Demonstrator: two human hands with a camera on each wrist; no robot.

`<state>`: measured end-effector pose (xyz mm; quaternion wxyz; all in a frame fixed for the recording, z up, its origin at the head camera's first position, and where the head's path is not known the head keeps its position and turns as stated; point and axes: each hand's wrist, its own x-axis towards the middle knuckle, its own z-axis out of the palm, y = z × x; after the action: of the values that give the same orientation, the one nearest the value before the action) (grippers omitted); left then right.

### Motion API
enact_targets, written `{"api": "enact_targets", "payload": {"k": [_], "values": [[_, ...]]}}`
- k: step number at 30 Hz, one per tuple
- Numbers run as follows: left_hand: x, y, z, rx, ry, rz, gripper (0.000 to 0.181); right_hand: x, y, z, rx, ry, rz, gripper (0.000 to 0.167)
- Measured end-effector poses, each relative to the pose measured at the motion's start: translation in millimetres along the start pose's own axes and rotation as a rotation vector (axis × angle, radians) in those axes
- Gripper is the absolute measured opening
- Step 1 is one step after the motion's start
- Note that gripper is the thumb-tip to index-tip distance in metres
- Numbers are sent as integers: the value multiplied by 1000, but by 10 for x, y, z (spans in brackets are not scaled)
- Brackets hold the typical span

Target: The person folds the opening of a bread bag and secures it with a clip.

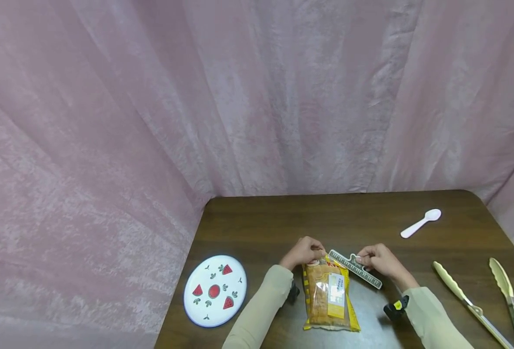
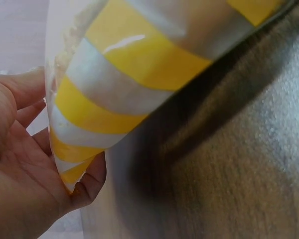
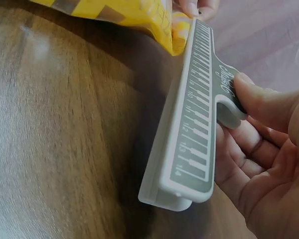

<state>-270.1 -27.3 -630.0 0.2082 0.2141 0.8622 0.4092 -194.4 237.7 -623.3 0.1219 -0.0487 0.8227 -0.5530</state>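
A yellow and clear plastic bag of bread [image 1: 318, 295] lies on the table with a white label facing up. My left hand [image 1: 304, 252] grips its top edge; in the left wrist view the fingers curl round the yellow-striped corner. Between thumb and fingers, my right hand [image 1: 381, 261] pinches the handle of a long clip [image 3: 192, 119] printed with piano keys and "Music". The clip's far end meets the bag's top right corner, close to the left hand. Whether its jaws have caught the plastic, I cannot tell.
To the left lies a white round plate [image 1: 204, 310] with watermelon prints and a blue rim. A white spoon [image 1: 420, 224] is at the back right. Tongs [image 1: 475, 310] with pale gold tips spread along the right side of the wooden table [image 1: 257, 218]. Pink curtains [image 1: 283, 97] hang behind.
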Motion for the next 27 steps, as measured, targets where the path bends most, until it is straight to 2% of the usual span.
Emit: {"api": "enact_targets", "payload": {"k": [7, 16, 23, 27], "values": [[6, -2, -3, -12, 1, 18, 10, -1, -10, 6, 60, -33, -15, 15], [20, -1, -15, 7, 8, 60, 10, -1, -8, 64, 74, -67, 17, 16], [13, 9, -24, 8, 5, 46, 10, -22, -28, 76, 64, -73, 56, 21], [0, 7, -9, 3, 9, 16, 10, -35, -23, 80, 56, -81, 66, 24]]}}
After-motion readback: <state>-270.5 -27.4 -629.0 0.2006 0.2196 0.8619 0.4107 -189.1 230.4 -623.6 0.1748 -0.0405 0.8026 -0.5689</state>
